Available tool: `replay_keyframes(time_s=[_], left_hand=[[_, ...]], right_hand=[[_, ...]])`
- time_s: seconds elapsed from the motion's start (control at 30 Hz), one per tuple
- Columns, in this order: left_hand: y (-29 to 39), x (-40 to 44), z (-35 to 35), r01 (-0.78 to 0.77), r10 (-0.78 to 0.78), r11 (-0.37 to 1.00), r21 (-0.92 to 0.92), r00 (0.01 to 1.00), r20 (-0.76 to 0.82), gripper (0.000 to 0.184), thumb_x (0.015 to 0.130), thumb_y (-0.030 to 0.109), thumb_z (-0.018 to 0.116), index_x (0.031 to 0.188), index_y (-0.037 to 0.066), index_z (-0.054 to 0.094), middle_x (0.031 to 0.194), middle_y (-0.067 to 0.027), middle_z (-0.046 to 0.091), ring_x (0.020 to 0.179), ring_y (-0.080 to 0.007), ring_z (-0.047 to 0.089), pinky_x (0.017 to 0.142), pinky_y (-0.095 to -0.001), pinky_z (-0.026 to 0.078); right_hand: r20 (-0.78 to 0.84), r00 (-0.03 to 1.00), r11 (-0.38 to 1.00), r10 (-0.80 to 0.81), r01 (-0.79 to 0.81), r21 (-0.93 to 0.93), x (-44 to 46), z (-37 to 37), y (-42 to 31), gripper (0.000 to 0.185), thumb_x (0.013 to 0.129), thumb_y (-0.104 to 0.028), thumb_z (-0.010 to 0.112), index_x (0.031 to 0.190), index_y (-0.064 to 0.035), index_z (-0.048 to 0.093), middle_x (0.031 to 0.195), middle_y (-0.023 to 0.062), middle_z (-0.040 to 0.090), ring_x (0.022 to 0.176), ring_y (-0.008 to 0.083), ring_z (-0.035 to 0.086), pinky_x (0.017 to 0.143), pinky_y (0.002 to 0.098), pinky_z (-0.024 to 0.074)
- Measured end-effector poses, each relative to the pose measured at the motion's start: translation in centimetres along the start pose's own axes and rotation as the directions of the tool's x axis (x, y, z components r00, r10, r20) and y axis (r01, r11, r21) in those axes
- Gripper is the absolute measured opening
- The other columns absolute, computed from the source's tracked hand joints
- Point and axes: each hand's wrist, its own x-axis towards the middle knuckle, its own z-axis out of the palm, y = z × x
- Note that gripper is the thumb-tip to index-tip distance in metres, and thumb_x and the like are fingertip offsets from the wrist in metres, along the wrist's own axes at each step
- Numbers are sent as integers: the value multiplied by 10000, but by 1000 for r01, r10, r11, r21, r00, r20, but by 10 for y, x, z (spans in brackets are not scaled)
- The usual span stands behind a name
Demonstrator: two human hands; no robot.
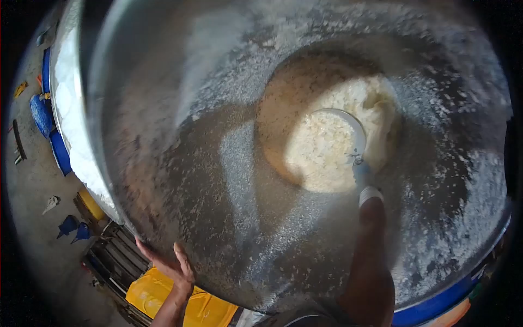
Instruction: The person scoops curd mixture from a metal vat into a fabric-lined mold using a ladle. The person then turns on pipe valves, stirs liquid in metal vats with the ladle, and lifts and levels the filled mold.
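Note:
Far down inside a large metal drum [239,158] lies a heap of pale, crumbly, floury material [376,114]. My right arm reaches into the drum, and a white band circles its wrist. At its end my right hand [362,175], blurred and bluish-grey as if gloved, is closed on the edge of a round, white-rimmed bowl [358,131]. Pale crumbs fill the bowl, which sits against the heap. At the drum's lower left rim rests my left hand [171,268], its thumb and fingers spread apart and no tool in it.
Wet pale flakes cling to the drum's walls. Left of it stands a wide container of white material [81,136]. Blue plastic pieces [59,150] and scraps lie on the concrete floor [38,185]. A yellow container [155,291] sits by dark wooden slats [122,248] below my left hand.

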Motion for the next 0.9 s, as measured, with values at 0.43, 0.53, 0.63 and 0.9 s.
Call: replay_keyframes(time_s=[0.43, 0.53, 0.63, 0.9], left_hand=[[2, -5, 19, -103, 110, 991, 91, 990, -82, 967, 866, 213, 734, 1596, -103, 184, 1571, -317, 357, 1461, -440, 381, 1223, -491, 287], [21, 3, 29, -108, 110, 994, 29, 988, -109, 967, 846, 273, 811, 1563, -101, 280, 1488, -325, 468, 1359, -469, 496, 1167, -485, 383], [3, -35, 59, -78, 66, 993, -94, 990, -123, 978, 845, 332, 838, 1558, -82, 314, 1470, -326, 490, 1340, -477, 512, 1124, -505, 420], [-10, -43, 91, -100, 1, 820, -564, 985, -174, 757, 1007, 392, 657, 1572, -6, 350, 1554, -268, 429, 1401, -446, 459, 1135, -517, 406]], right_hand=[[426, 891, 955, -160, 248, -160, -120, 0, -25, 197, 925, -238, 678, 844, -59, 678, 632, 44, 599, 498, 170, 565, 421, 357, 414], [486, 837, 956, -252, 294, -12, -200, -18, -20, 184, 938, -228, 669, 858, -62, 663, 638, 39, 596, 473, 163, 540, 399, 352, 394], [526, 783, 939, -333, 326, 108, -290, -23, 10, 172, 950, -217, 661, 871, -65, 647, 644, 33, 593, 449, 156, 515, 376, 347, 374], [382, 908, 985, -174, 153, 84, -437, -98, 26, 256, 1006, -241, 642, 795, -96, 640, 632, 28, 579, 429, 145, 493, 364, 309, 355]])
